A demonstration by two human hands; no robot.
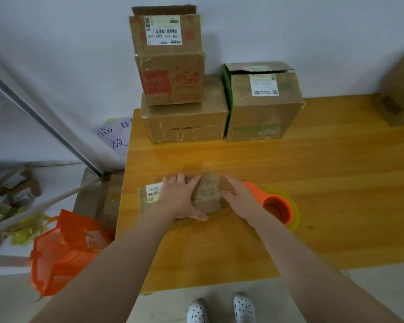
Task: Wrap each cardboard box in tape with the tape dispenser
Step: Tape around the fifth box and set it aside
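Head view (only view).

Task object: small flat brown cardboard box [207, 194], lying on the yellow-orange wooden table [313, 171] near its front-left edge, under both hands.

Left hand [181, 197]: flat on the box's top, fingers spread and straight, pressing, not gripping. Right hand [237, 197]: laid against the box's right part, fingers extended, holding nothing. The frame is blurred here, so finer contact is unclear.

Orange plastic tape dispenser with a yellow-green roll [275, 206]: lying on the table just right of the right wrist, not held.

Step, as I judge it: smoothing tape down on this box, or turning it for another pass. The box has a glossy look, which suggests tape is on it; I cannot tell how many sides are covered. Next move calls for the right hand to take up the dispenser while the left steadies the box.

Writing:
- White barcode label [153, 191] on the small box, digits too blurred to read.
- Stack against the wall: bottom plain box [184, 127] printed "NEW PAGE"; middle box with red print [170, 82], illegible; top box [166, 31] with an inverted label reading "159-159 A03-160".
- Box with green print [264, 108] beside the stack, with a white QR label, text unreadable.
- Paper sheet [114, 136] behind the table's left edge, handwritten Chinese characters, partly hidden.
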